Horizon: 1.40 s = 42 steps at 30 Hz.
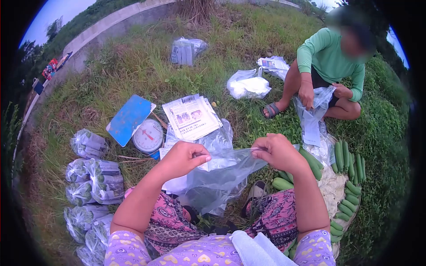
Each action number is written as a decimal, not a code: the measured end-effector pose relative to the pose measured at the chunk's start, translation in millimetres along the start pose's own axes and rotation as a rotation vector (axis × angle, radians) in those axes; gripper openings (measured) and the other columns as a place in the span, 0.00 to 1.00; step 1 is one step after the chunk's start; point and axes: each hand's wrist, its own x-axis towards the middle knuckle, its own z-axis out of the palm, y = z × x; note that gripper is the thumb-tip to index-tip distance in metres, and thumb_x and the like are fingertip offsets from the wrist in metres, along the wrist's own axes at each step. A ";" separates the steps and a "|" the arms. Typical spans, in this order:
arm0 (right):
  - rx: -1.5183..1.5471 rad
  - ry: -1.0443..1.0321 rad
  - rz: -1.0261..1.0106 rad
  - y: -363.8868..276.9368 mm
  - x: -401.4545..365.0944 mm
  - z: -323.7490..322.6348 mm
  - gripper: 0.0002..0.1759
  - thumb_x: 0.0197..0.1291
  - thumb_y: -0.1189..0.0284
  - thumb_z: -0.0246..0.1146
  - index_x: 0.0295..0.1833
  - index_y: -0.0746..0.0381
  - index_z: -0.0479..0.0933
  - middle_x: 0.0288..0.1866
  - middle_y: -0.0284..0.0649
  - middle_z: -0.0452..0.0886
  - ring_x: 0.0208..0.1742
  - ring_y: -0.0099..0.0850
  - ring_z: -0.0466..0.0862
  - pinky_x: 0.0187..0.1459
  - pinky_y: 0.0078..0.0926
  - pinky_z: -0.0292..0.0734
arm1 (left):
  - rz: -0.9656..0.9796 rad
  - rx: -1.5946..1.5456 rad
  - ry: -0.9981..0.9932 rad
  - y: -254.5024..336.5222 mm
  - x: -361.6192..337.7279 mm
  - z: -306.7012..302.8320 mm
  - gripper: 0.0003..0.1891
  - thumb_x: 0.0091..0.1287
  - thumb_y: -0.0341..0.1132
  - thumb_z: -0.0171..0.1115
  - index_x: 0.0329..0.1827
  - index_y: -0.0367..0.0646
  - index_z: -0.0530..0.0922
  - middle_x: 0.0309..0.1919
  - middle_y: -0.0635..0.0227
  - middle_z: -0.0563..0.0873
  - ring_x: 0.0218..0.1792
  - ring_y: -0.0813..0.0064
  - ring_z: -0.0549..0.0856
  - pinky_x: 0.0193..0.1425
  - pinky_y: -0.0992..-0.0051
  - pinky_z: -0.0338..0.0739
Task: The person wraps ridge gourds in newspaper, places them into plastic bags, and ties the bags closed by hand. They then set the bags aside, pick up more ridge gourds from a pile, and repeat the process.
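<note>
A clear plastic bag (pixel 217 177) is stretched between my two hands and hangs down over my lap. My left hand (pixel 186 157) pinches one end of its top edge between thumb and finger. The other end is gripped the same way by my right hand (pixel 277 153). Just beyond the bag lies a stack of newspaper sheets (pixel 191 117), with more clear plastic (pixel 222 135) partly under it. Long green cucumber-like vegetables (pixel 311 163) lie near my right hand.
A dial scale with a blue platform (pixel 129 119) stands at left. Packed bags of vegetables (pixel 106 181) line my left side. More green vegetables (pixel 348 206) rest on a pale sheet (pixel 328 188) at right. A person in green (pixel 326 53) squats there, holding a plastic bag (pixel 310 115).
</note>
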 end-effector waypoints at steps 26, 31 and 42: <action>0.541 -0.182 0.155 -10.1 47.1 28.3 0.08 0.62 0.71 0.61 0.42 0.65 0.77 0.30 0.34 0.82 0.28 0.16 0.77 0.30 0.18 0.72 | -0.089 0.465 -0.460 -13.9 18.9 52.9 0.16 0.59 0.42 0.67 0.42 0.37 0.83 0.27 0.71 0.84 0.25 0.82 0.76 0.33 0.78 0.71; 0.437 0.245 0.272 62.8 38.4 11.9 0.11 0.61 0.71 0.61 0.45 0.66 0.77 0.38 0.35 0.82 0.40 0.22 0.79 0.44 0.22 0.73 | -0.093 -0.696 -0.032 -22.3 31.0 3.8 0.13 0.70 0.43 0.56 0.41 0.41 0.79 0.25 0.75 0.80 0.28 0.81 0.78 0.32 0.79 0.72; 1.528 0.298 1.194 174.2 -57.2 215.0 0.46 0.58 0.33 0.47 0.69 0.59 0.60 0.66 0.52 0.67 0.67 0.48 0.65 0.64 0.66 0.50 | 0.295 -1.187 0.930 -57.0 -39.4 -147.0 0.15 0.73 0.41 0.50 0.51 0.38 0.75 0.47 0.58 0.82 0.49 0.60 0.81 0.55 0.61 0.76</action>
